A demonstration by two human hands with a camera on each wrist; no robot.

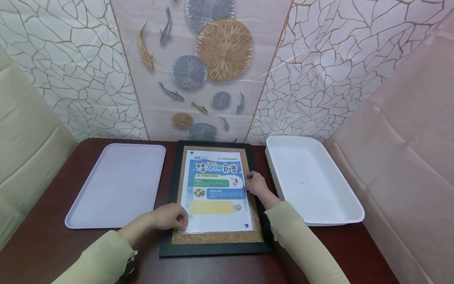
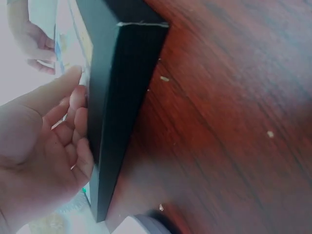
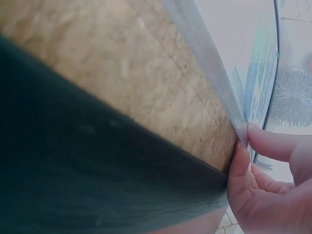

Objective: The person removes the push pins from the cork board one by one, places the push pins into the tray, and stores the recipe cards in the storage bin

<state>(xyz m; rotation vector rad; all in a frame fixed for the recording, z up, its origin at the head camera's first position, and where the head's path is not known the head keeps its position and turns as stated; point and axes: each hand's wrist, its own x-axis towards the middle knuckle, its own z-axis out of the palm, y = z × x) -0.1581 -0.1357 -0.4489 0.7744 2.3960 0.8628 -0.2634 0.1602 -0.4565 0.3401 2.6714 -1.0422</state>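
Observation:
A laminated poster (image 1: 217, 191), printed in blue, green and yellow, lies on a cork board (image 1: 216, 238) with a black frame. At the poster's lower left corner is my left hand (image 1: 172, 217), thumb and curled index finger pinching its edge; the exact contact is partly hidden in the left wrist view. My right hand (image 1: 257, 184) pinches the poster's right edge between thumb and index finger. In the right wrist view that clear plastic edge (image 3: 214, 63) stands slightly lifted off the cork. A green pin (image 1: 192, 152) shows at the poster's upper left corner.
Left of the board lies a flat white tray (image 1: 117, 185). A deeper white tray (image 1: 315, 181) stands on the right, beside my right forearm. Both rest on a dark red-brown wooden table (image 1: 149, 260). Patterned cloth (image 1: 220, 98) hangs behind the table.

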